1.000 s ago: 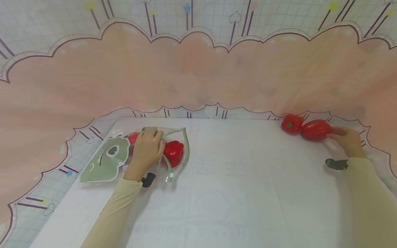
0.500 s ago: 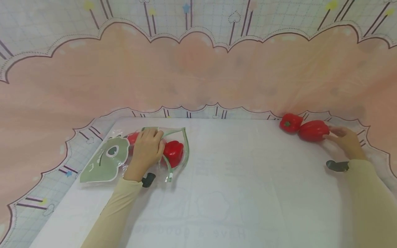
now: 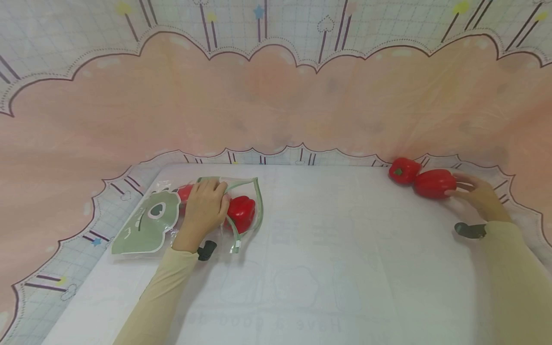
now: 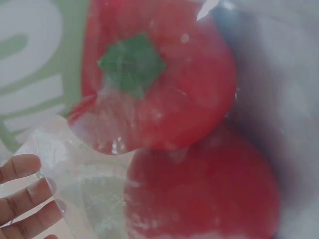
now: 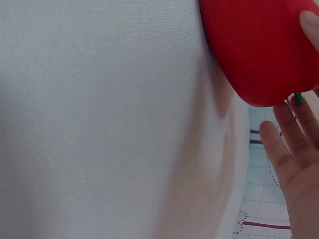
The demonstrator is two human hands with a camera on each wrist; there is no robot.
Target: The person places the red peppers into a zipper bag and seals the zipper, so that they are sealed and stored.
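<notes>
On the left lies a clear zip bag with a green print (image 3: 146,230); a red pepper (image 3: 241,213) sits at its mouth and another (image 3: 185,192) lies deeper inside. My left hand (image 3: 204,211) grips the bag's upper film between them. Through the film, the left wrist view has one pepper with a green star-shaped stem (image 4: 159,74) against a second red one (image 4: 204,194). At the far right, my right hand (image 3: 478,194) touches the end of a long red pepper (image 3: 435,183) with fingers spread, its thumb (image 5: 311,27) on the skin. A smaller pepper (image 3: 404,171) adjoins it.
The white tabletop (image 3: 319,239) spans the space between the hands, with faint lettering near its front. A patterned cloth (image 3: 276,100) in peach and pale blue rises behind the table and shows along both sides.
The two peppers on the right have shifted slightly left. My right hand moved left with them and its fingers have spread more. My left hand and the bag have stayed put.
</notes>
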